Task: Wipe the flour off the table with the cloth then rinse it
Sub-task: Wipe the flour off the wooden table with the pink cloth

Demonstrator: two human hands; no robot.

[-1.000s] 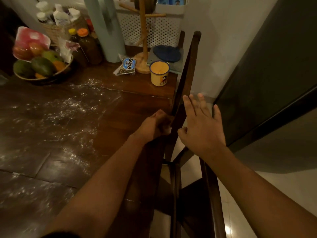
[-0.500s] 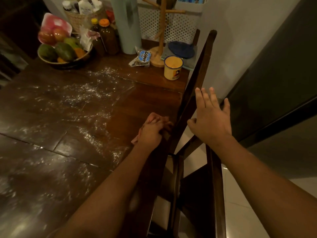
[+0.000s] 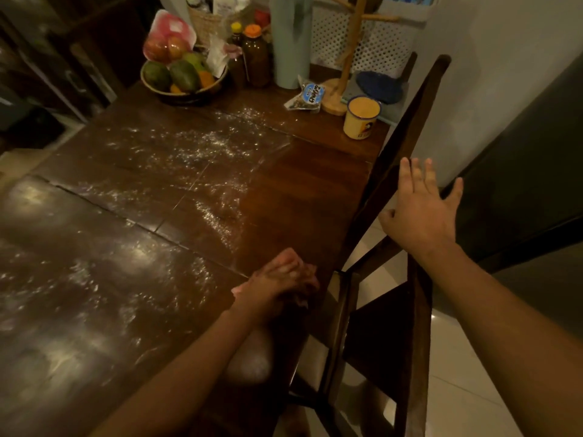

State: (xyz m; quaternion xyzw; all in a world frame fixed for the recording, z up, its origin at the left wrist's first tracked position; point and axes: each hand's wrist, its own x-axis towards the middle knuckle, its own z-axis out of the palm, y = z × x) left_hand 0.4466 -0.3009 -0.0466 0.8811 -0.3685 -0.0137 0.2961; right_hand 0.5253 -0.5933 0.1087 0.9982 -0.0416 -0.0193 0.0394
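Against half a second ago, the left hand (image 3: 277, 285) has slid back toward the person along the right edge of the table (image 3: 309, 197) and now sits just below centre, at about 6 o'clock, where a board seam meets that edge. Its fingers are curled tight over the cloth (image 3: 237, 290), of which only a pale, blurred corner peeks out at the hand's 9 o'clock, pressed to the wood. The right hand (image 3: 422, 209) stays at 3 o'clock, fingers straight and spread, holding nothing, over the chair (image 3: 407, 137) whose back leans close along the table's edge. Bare brown wood runs from the left hand toward 12 o'clock; flour (image 3: 202, 146) lies scattered from 9 to 11 o'clock. The far edge is crowded: a yellow mug (image 3: 361, 118) at 1 o'clock, a fruit bowl (image 3: 183, 89) at 11. Pale floor (image 3: 457, 389) shows at 4 o'clock.
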